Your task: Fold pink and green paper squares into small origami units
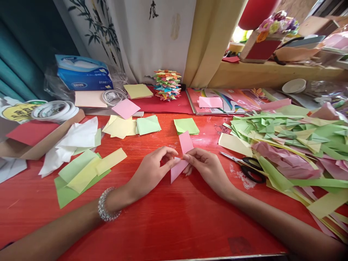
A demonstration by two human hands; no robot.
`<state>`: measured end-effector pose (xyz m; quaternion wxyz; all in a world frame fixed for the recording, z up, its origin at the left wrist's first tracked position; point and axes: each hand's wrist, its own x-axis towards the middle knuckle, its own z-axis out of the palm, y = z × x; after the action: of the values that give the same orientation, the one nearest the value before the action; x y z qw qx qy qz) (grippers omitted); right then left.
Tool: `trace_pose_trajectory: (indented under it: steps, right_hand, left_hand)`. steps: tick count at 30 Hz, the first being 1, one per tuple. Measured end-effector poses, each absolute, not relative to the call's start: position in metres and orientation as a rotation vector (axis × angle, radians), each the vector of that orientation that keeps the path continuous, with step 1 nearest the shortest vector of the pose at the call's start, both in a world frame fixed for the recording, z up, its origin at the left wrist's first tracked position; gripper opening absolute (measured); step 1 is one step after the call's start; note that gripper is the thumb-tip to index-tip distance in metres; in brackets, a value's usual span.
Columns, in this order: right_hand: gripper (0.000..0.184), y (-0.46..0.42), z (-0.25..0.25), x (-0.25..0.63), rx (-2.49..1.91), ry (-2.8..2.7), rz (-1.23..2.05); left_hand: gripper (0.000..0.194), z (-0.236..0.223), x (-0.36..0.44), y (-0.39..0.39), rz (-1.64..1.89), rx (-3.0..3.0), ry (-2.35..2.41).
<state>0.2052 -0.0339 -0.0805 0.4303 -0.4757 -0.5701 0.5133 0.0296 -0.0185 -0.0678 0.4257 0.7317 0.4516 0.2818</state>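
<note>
Between my two hands is a folded pink paper strip (186, 142), bent so that one end points up and away and the other slants down to the left. My right hand (205, 165) pinches it near the bend with thumb and fingers. At its left edge, my left hand (155, 169) has thumb and forefinger curled close to the fold, and the fingertips seem to touch the paper. A coiled clear bracelet (104, 206) circles my left wrist. Just beyond the strip lies a small stack of green paper squares (186, 126).
Scissors (244, 161) with black handles lie right of my right hand, beside a heap of green folded pieces (293, 130) and paper scraps. Yellow and green sheets (81, 174) lie left. A layered origami stack (167, 85) and tissue pack (83, 74) stand at the back.
</note>
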Motion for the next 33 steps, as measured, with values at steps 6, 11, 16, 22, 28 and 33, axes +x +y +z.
trace_pose_trajectory:
  steps: [6, 11, 16, 22, 28, 33]
  right_hand:
    - [0.021, -0.0358, -0.0825, 0.2038, -1.16, -1.423, 1.398]
    - [0.026, -0.036, -0.082, 0.2029, -1.152, -1.438, 1.41]
    - [0.026, -0.0335, -0.0811, 0.205, -1.136, -1.411, 1.397]
    - [0.027, -0.0316, -0.0808, 0.2068, -1.182, -1.357, 1.364]
    - [0.028, -0.031, -0.0808, 0.2057, -1.149, -1.234, 1.388]
    - [0.019, -0.0286, -0.0838, 0.2067, -1.117, -1.153, 1.399]
  left_hand:
    - [0.017, -0.0712, 0.0284, -0.0181, 0.772, 1.768, 1.128]
    - [0.028, -0.0716, 0.0277, -0.0164, 0.79, 1.698, 1.125]
    - [0.024, -0.0683, 0.0268, -0.016, 0.633, 1.648, 1.127]
    - [0.016, -0.0712, 0.027, -0.0155, 0.736, 1.64, 1.139]
    - [0.019, -0.0713, 0.0277, -0.0149, 0.854, 1.599, 1.136]
    - [0.038, -0.0717, 0.0268, -0.0143, 0.812, 1.525, 1.115]
